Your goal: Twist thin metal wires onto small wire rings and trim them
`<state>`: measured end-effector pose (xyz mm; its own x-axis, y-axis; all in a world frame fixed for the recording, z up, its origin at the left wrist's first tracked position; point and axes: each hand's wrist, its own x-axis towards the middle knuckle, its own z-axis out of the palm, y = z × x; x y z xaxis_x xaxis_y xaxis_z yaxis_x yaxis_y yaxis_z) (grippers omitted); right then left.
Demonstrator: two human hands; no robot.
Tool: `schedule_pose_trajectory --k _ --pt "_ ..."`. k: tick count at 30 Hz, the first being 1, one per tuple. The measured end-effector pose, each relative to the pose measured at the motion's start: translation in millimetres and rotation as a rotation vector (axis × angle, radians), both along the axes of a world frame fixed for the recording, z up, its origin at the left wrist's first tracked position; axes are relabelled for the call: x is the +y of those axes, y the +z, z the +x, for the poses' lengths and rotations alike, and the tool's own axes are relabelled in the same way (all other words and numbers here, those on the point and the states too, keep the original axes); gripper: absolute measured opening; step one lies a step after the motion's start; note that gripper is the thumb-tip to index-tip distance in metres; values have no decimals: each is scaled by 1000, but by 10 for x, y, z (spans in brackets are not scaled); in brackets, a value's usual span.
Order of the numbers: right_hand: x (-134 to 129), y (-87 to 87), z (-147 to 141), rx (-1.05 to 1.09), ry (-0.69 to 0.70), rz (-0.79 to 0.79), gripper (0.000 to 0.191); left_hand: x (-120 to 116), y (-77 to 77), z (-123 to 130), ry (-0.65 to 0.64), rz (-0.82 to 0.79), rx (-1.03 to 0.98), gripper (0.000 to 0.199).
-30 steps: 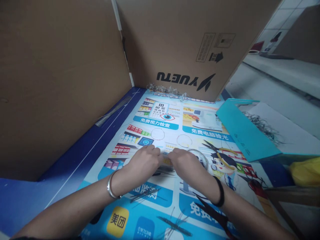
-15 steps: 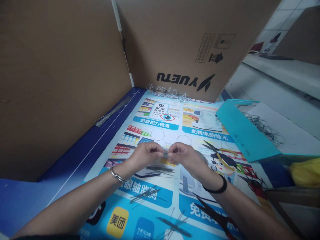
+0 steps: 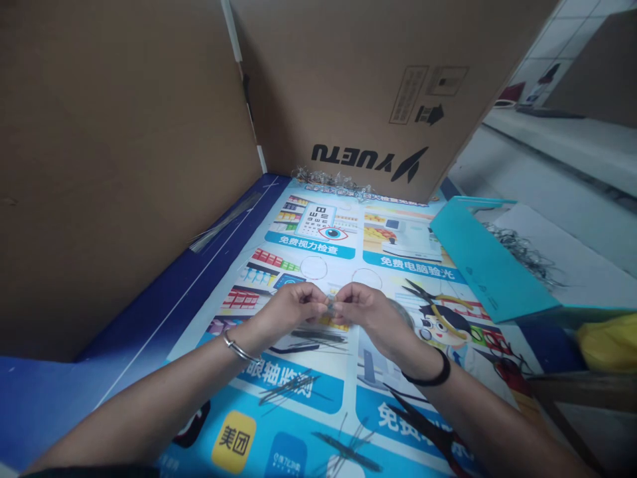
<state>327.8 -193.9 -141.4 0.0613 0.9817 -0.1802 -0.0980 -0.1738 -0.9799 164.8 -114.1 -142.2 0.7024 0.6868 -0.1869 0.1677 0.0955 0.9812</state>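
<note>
My left hand (image 3: 298, 302) and my right hand (image 3: 361, 307) meet fingertip to fingertip over the printed sheet (image 3: 351, 372). Both are closed in a pinch on something small and greyish between them, too small to make out. Just beyond the fingers, two thin rings (image 3: 314, 268) lie on the sheet. Below the hands are small bunches of thin dark strips or wires (image 3: 289, 388), with another bunch (image 3: 348, 451) nearer me. Dark-bladed scissors (image 3: 423, 425) lie beside my right forearm, partly hidden by it.
Cardboard panels (image 3: 124, 166) stand at the left and back. Clear, crumpled-looking bits (image 3: 333, 180) line the back panel's foot. On the right are yellow-handled scissors (image 3: 442, 309), a turquoise folder or box (image 3: 490, 259) with tangled wire-like strands (image 3: 522, 252), and something yellow (image 3: 610, 342).
The fingertips have shifted very slightly, and a little more of the small greyish thing shows between them. Everything else stays where it was.
</note>
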Motion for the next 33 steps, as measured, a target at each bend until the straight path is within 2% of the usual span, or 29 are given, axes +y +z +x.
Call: schedule_pose_trajectory --k 2,4,6,8,11,13,18,23,30,33 --pt "7 25 29 -143 43 18 19 68 74 -54 -19 103 91 8" --pt "8 60 53 -381 110 64 12 151 170 -131 -30 284 201 11" --pt "-6 91 59 -673 224 135 7 236 259 -214 -89 439 306 18" --pt "-36 102 41 -975 369 198 12 316 312 -287 -160 601 413 19" --pt "-102 83 -11 -1376 522 248 18 436 310 -368 -199 794 556 20" --pt "-145 68 -42 -1534 559 273 16 522 270 -408 -229 822 602 19" --pt "-187 120 -98 -1638 608 288 17 707 135 -473 -284 772 654 18" --pt "-183 173 -179 -1724 669 320 13 740 70 -462 -319 784 735 15" --pt "-144 26 -118 -1748 623 428 13 680 124 -467 -330 877 838 15" --pt "-102 -32 -47 -1707 606 400 9 578 216 -441 -266 985 870 20"
